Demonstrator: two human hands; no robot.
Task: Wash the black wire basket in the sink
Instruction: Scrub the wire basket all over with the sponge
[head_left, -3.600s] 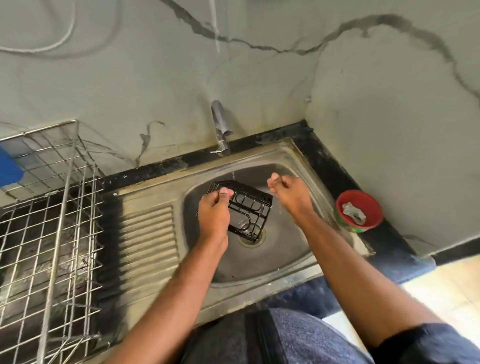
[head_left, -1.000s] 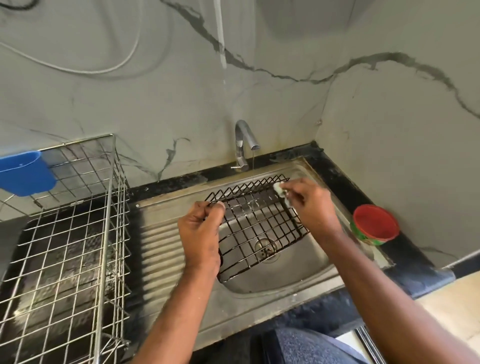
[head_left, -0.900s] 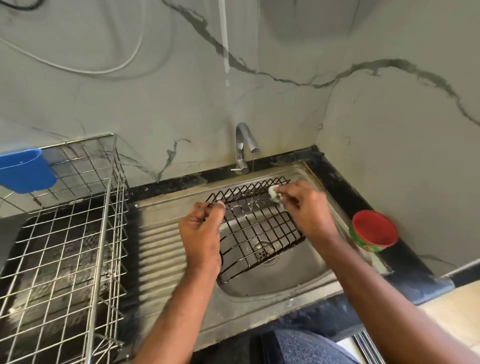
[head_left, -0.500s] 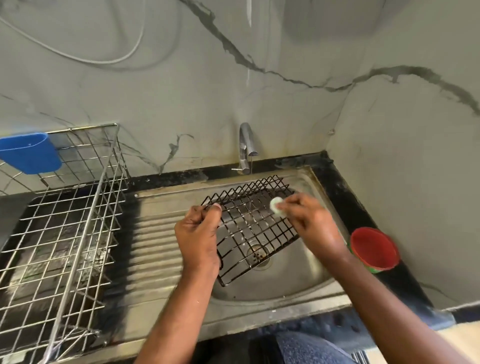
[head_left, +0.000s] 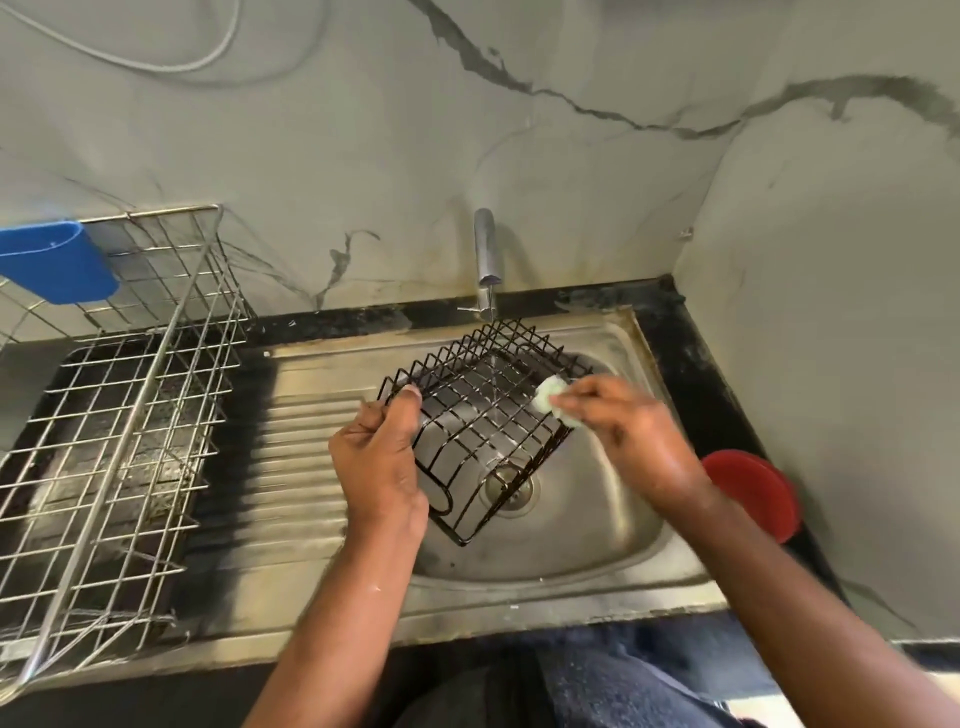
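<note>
The black wire basket (head_left: 480, 421) is held tilted over the steel sink (head_left: 587, 540), its open side facing me. My left hand (head_left: 376, 457) grips its left rim, thumb over the top wire. My right hand (head_left: 628, 431) pinches a small pale green-white scrub pad (head_left: 551, 397) against the basket's right edge. A thin stream of water falls from the tap (head_left: 485, 260) through the basket toward the drain (head_left: 511, 488).
A steel wire dish rack (head_left: 119, 441) stands on the counter left of the ribbed drainboard (head_left: 291, 467), with a blue plastic holder (head_left: 57, 267) hooked on its back. A red bowl (head_left: 753, 493) sits on the black counter right of the sink. Marble walls close off the back and right.
The basket has tilted and turned so its corner points down into the bowl. My right hand with the pad has slid to the basket's right edge. The view has shifted downward.
</note>
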